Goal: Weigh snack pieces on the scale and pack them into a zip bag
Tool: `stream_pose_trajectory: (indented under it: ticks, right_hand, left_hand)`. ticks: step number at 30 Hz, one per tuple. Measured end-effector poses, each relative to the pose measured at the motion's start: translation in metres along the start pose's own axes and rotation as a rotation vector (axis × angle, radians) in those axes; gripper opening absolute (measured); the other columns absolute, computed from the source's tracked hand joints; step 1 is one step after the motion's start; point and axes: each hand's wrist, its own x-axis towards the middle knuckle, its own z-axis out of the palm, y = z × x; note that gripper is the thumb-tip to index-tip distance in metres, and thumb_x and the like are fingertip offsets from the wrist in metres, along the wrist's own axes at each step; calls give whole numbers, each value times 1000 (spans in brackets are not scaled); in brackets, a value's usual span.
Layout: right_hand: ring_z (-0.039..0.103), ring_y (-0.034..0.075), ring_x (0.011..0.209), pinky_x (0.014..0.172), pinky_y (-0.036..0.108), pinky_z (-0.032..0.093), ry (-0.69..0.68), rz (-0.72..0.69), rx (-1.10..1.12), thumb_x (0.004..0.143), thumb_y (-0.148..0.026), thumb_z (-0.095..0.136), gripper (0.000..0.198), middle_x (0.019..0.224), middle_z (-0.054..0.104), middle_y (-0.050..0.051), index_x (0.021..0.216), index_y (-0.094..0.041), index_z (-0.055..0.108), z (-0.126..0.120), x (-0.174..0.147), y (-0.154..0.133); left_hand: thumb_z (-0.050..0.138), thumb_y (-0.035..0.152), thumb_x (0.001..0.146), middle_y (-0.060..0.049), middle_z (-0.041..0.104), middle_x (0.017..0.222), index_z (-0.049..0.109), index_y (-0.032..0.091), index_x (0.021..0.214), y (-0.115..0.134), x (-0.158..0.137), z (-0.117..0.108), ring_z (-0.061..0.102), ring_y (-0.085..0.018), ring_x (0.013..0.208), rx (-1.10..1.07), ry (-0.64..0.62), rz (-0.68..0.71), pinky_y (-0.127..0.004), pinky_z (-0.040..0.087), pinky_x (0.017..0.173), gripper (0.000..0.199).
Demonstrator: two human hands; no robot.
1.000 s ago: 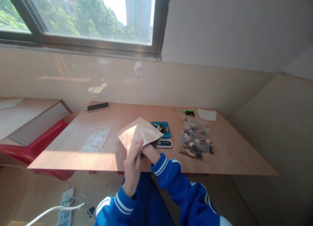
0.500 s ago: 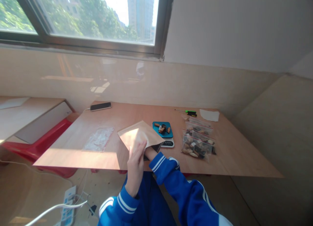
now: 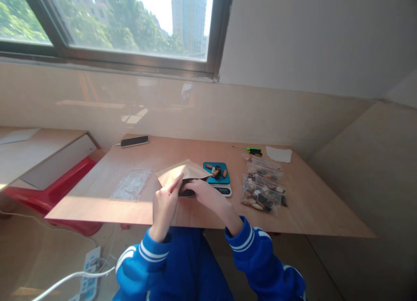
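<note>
obs, head view. one brown paper envelope (image 3: 182, 171) held low over the bench (image 3: 309, 214) near its front edge, just left of the scale. left hand (image 3: 164, 203) at the envelope's near edge, index finger stretched along the paper, other fingers curled; grip looks like a pinch on the edge, but thumb side is hidden behind the hand. right hand (image 3: 206, 193) at the envelope's open mouth, fingertips at a dark object (image 3: 187, 192) half under the flap. cannot tell what the object is, nor whether the fingers close on it or only touch; right grip state not readable. both sleeves blue w/ white stripes.

hidden/unclear: envelope contents not visible. scale (image 3: 219, 179) partly covered by the envelope corner and right hand; display too small to read. small pieces on its blue tray (image 3: 224, 177), brown and dark, count unclear, approx a handful. bags at right overlap, so count is approx: 3 clear zip bags of mixed pieces (image 3: 262, 186), red seal strips visible, contents too small to identify.

counts, rest of bench: 1 flat clear zip bag (image 3: 131, 184) at left, well apart from the hands, looks flat w/ nothing obvious in it. 1 phone (image 3: 134, 141) at far left corner, screen dark, cable to it partly cut off at the bench edge. 1 green-handled tool (image 3: 252, 150) at far edge, tip hard to make out. 1 white paper scrap (image 3: 279, 153) beside it.

off bench: 1 power strip (image 3: 87, 277) on the floor, lower left, cut off by the frame edge.
</note>
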Motion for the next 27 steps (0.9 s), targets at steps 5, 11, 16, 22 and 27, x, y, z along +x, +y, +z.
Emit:
stream_pose_trajectory:
  ticks: [5,11,16,22,27]
  right_hand:
    - [60,17,109,98,32,45,86,-71,92,79,10,36,54,115,67,7,111,-19,67,-18,0,-9]
    - [63,16,101,92,31,48,339,-84,273,89,-7,44,36,103,71,2,105,-26,70,-27,0,-7]
    - [66,17,92,84,30,52,596,49,617,83,-20,62,19,98,72,3,99,-24,71,-34,-5,12]
    - [66,18,91,85,35,53,924,167,681,75,-22,68,33,98,72,4,108,-23,66,-47,-22,87]
    - [65,19,95,90,38,50,692,330,240,77,-12,52,33,105,71,9,105,-18,69,-49,-29,143]
  left_hand:
    - [49,39,88,0,69,116,66,26,117,7,10,-9,63,-22,112,-71,-16,41,-33,50,96,36]
    - [54,41,85,-4,68,118,68,19,115,9,26,-17,61,-24,114,-144,-58,60,-35,47,100,39]
    - [55,42,85,-4,69,115,69,20,113,5,37,-18,63,-24,111,-171,-49,89,-36,49,98,39]
    - [56,42,83,-5,70,114,70,20,112,2,45,-20,64,-25,109,-154,1,56,-36,51,95,39]
    - [57,41,82,-6,70,114,70,17,112,0,47,-21,64,-25,110,-163,29,19,-37,49,97,40]
